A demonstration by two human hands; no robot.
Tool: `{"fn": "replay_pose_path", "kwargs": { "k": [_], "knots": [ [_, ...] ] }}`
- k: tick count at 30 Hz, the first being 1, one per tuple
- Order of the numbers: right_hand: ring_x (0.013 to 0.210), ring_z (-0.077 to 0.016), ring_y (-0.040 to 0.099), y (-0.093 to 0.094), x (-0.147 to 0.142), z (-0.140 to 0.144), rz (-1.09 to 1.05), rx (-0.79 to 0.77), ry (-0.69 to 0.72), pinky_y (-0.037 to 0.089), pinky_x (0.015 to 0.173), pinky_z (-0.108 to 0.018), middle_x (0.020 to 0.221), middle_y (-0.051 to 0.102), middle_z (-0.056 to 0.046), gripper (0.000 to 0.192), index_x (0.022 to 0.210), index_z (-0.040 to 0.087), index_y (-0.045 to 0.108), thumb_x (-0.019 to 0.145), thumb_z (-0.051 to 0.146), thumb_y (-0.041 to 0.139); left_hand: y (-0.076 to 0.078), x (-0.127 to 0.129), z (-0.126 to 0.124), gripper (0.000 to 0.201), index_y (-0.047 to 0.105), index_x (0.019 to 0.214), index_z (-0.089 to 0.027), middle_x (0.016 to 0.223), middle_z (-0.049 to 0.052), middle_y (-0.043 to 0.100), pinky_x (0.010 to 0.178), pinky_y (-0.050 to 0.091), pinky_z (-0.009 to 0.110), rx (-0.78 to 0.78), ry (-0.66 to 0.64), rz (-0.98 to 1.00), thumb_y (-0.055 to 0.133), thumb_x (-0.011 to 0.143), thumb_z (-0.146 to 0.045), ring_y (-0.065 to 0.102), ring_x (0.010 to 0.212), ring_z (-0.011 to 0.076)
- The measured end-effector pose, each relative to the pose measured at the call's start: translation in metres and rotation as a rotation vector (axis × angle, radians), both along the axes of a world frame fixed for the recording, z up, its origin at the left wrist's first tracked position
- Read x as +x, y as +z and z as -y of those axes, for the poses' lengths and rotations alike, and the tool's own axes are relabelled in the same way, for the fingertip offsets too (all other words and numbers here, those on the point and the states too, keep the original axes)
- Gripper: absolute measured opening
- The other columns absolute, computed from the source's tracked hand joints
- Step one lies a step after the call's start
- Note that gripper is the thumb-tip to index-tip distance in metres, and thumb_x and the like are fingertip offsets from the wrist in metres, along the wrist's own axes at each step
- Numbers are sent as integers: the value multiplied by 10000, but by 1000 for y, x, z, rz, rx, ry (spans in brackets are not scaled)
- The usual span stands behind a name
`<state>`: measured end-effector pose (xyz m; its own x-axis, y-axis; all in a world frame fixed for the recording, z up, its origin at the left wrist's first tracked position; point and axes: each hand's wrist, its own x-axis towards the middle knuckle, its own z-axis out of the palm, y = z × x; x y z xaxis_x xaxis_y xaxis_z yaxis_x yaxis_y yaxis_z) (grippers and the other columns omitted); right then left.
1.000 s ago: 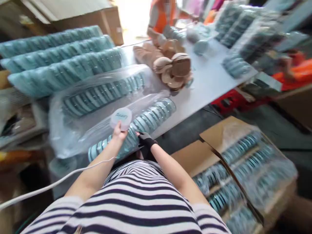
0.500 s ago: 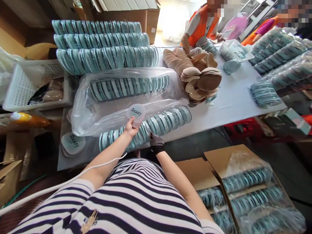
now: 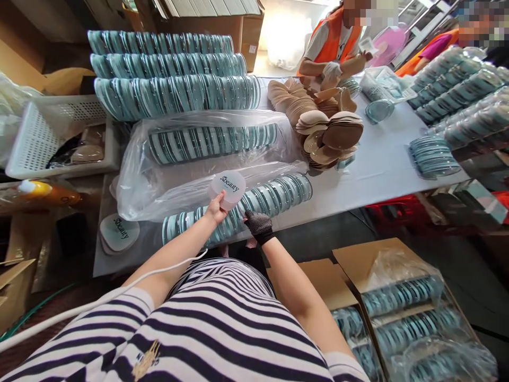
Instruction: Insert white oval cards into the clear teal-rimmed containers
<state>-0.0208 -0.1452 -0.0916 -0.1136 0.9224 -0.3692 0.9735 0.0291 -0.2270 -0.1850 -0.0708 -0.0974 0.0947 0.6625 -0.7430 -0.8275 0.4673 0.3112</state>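
My left hand (image 3: 217, 209) is bare and closed, its thumb pressed on a small stack of rounded white cards (image 3: 227, 188) printed "beauty". The cards are held over a long row of clear round packs with pale blue-green inserts (image 3: 278, 196) at the table's front edge. In a black dotted glove, my right hand (image 3: 259, 225) touches the near side of that row. Its fingers are curled together at the packs, and what they pinch is hidden. More printed cards (image 3: 119, 233) lie at the table's left corner.
Behind the near row, a clear plastic bag (image 3: 131, 185) surrounds another row of packs. Stacked rows (image 3: 175, 98) stand farther back. Beige pads (image 3: 342, 132) are heaped mid-table; a co-worker in an orange vest (image 3: 334, 40) sits beyond. A white basket (image 3: 59, 170) is left, an open carton (image 3: 374, 254) lower right.
My left hand and the cards have shifted slightly to the right. My gloved right hand has turned and moved up a little along the row. The co-worker's hands have risen.
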Motion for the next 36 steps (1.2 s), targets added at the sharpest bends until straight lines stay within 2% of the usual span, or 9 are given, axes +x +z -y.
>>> {"fn": "replay_pose_path", "kwargs": {
  "k": [3,8,10,13,20,25,27,31,36],
  "knots": [
    [947,-195,632,5,-5,-6,-10,-1,13,389,767,-264,1044,697,-110,333,1195,222,596,986,344,368,2,0,-1,413,560,1283,-170,1008,79,741,806,586,303,-21,7,-26,609,874,-140,718,772,165],
    [891,-175,643,1,-18,8,-31,-36,-270,384,683,-247,1006,706,-66,269,1113,211,618,954,330,437,0,0,0,400,569,1264,-197,1002,60,743,816,589,304,-13,11,-19,619,870,-149,718,799,167],
    [906,-169,636,0,-19,13,-55,-37,-305,381,697,-244,1016,704,-62,250,1055,203,642,954,313,441,-2,0,0,371,584,1239,-184,982,57,746,825,586,296,-5,17,-19,619,871,-146,717,790,156],
    [908,-160,625,2,-19,15,-63,-28,-301,381,716,-243,1014,699,-58,286,992,190,655,975,302,393,-2,1,0,353,607,1201,-172,968,54,749,828,588,294,4,10,-39,640,852,-129,716,770,152],
    [978,-185,581,8,-22,14,-51,51,-289,380,770,-248,1070,656,-79,268,1013,181,643,959,251,390,0,6,4,392,614,1216,-185,998,69,747,872,580,315,34,-1,-36,643,837,-90,726,812,173],
    [963,-198,559,22,-10,-11,-18,179,-315,378,794,-265,1066,627,-117,312,1002,150,621,983,261,329,0,7,8,463,601,1254,-204,1058,81,734,921,564,373,44,-26,-7,663,814,-72,722,893,217],
    [964,-190,558,30,-2,-19,-45,201,-276,379,794,-259,1090,620,-117,287,987,149,620,978,261,356,0,7,9,474,592,1268,-201,1069,87,731,916,566,375,39,-37,-11,668,815,-84,718,914,225],
    [912,-176,595,35,8,-6,-74,119,-218,386,731,-245,1067,656,-84,286,1048,177,618,985,305,371,-1,7,8,440,595,1258,-193,1028,80,741,879,580,362,43,-34,-45,650,831,-97,721,883,214],
    [866,-182,640,18,3,21,112,-11,-176,380,683,-254,983,702,-90,323,1088,201,625,996,282,326,-1,6,4,382,610,1228,-179,991,69,746,850,581,325,8,10,-13,630,853,-112,721,801,178]
  ]
}}
